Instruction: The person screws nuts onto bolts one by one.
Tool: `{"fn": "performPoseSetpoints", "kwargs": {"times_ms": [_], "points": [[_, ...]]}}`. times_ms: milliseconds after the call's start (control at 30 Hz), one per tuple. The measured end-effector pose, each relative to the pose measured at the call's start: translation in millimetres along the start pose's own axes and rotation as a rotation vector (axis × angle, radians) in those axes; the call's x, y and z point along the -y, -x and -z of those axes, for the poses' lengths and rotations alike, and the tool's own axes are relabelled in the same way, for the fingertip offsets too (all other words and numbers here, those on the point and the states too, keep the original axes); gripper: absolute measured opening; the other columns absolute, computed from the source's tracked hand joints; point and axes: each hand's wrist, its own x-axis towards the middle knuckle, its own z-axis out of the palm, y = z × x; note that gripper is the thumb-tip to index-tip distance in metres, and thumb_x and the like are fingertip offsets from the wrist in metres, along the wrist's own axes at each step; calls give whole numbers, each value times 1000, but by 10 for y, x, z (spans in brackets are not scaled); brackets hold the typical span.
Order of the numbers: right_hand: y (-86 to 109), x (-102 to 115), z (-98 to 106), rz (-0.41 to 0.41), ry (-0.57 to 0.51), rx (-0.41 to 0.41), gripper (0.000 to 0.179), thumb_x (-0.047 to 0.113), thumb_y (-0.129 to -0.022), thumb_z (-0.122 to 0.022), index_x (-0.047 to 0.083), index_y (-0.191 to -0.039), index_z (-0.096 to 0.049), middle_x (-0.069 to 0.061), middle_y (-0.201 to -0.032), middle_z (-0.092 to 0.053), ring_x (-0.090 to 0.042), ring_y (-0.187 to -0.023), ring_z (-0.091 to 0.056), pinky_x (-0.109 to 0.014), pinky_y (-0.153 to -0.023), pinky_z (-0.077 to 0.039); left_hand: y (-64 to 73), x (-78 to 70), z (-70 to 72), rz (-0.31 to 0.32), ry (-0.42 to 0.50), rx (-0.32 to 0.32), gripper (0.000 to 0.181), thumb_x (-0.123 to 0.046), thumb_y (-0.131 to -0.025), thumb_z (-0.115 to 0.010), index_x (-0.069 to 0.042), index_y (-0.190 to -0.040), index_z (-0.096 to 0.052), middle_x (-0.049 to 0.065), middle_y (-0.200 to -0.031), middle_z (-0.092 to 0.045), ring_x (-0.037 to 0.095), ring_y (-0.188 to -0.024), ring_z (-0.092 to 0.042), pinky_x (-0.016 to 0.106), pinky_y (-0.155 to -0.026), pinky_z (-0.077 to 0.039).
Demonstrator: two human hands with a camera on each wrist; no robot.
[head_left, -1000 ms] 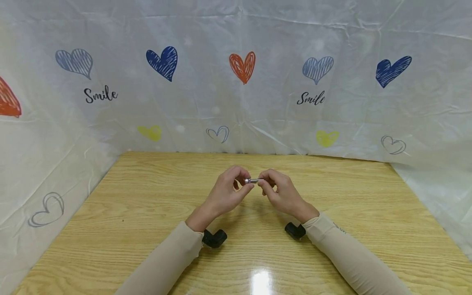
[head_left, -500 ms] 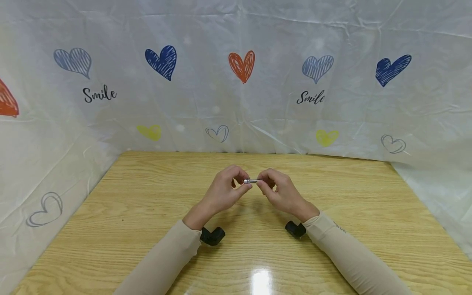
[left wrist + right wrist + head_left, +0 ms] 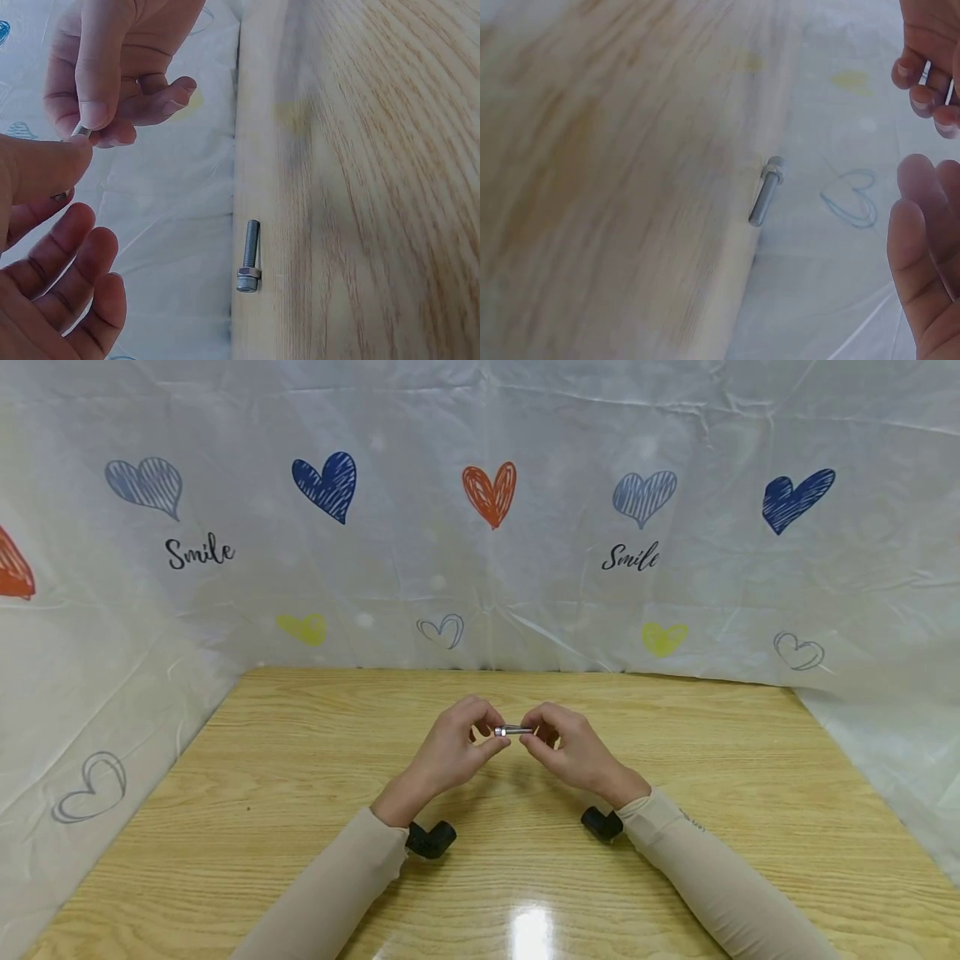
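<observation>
My left hand (image 3: 450, 752) and right hand (image 3: 573, 752) face each other over the wooden table, fingertips close together. Between them they pinch a small metal bolt; in the left wrist view a bit of its threaded shank (image 3: 81, 130) shows between thumb tips. The rest is mostly covered by fingers. A second bolt (image 3: 248, 256), with a nut against its head, lies on the table and also shows in the right wrist view as a grey bolt (image 3: 766, 191). In the head view silver metal (image 3: 513, 730) bridges the hands; I cannot tell the two bolts apart there.
The wooden table (image 3: 675, 752) ends at a pale cloth backdrop (image 3: 555, 568) printed with hearts and "Smile". Black camera mounts (image 3: 431, 840) sit under both sleeved wrists. Light glares off the table's near part.
Both hands stay joined at the bolt, with only small finger shifts. The left hand sits slightly further left in the view, and the background has shifted slightly left too.
</observation>
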Motion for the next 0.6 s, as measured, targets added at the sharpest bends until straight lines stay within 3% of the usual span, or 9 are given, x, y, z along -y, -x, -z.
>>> {"fn": "performPoseSetpoints", "kwargs": {"times_ms": [233,600], "points": [[3,-17,-7,-46,7,42,5,10,-92,-63,11,-96,-61,4,-86,-58,-10,-67,-55,-24,-58,-47,0,44,-11,38,-5,29,12,-13,-85,-74,-15,-89,-63,-3,-88,-56,21,-80,-56,31,-65,-46],[-10,-23,-23,-159,52,121,2,12,-93,-62,12,-94,-62,5,-89,-59,-8,-72,-56,-27,-64,-50,0,110,-36,58,-98,94,13,-15,-84,-75,-15,-87,-63,0,-90,-58,19,-81,-56,30,-71,-47]]}}
